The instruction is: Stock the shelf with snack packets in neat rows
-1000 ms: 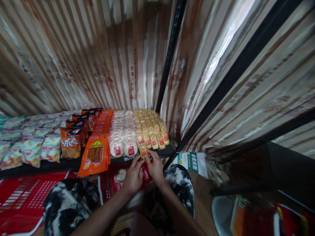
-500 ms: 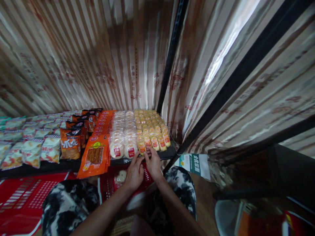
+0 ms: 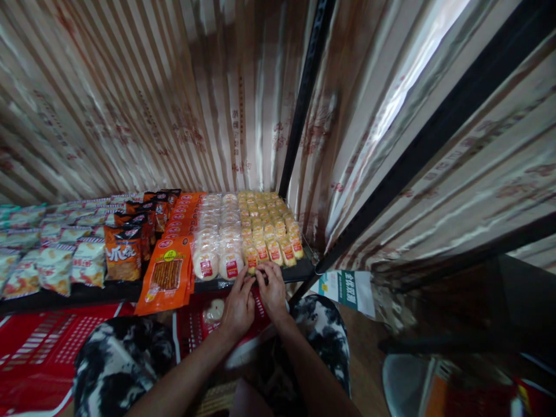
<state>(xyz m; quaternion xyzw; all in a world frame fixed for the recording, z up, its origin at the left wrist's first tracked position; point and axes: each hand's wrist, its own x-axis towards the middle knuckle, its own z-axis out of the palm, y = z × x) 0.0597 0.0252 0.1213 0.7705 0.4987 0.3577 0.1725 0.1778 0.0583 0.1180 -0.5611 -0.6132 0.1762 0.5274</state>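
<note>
Head view, yellow packet (image 3: 251, 259) shifted back, seemingly aligned

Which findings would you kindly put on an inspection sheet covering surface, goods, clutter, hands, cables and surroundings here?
Surface: long black shelf, packed with rows of wrapped goods.
Goods: small yellow oblong wrapped packets with red labels, in rows at the right end; round white wrapped crackers beside them.
Clutter: red perforated plastic basket below the shelf; green-and-white printed sheet beyond its right end.
Hands: left hand and right hand close together, fingers at the front-left yellow packet's lower end; grip unclear.
Cables: nothing seen for certain.
Surroundings: beige-and-brown pleated sheeting behind the shelf; black upright post at the corner.
</note>
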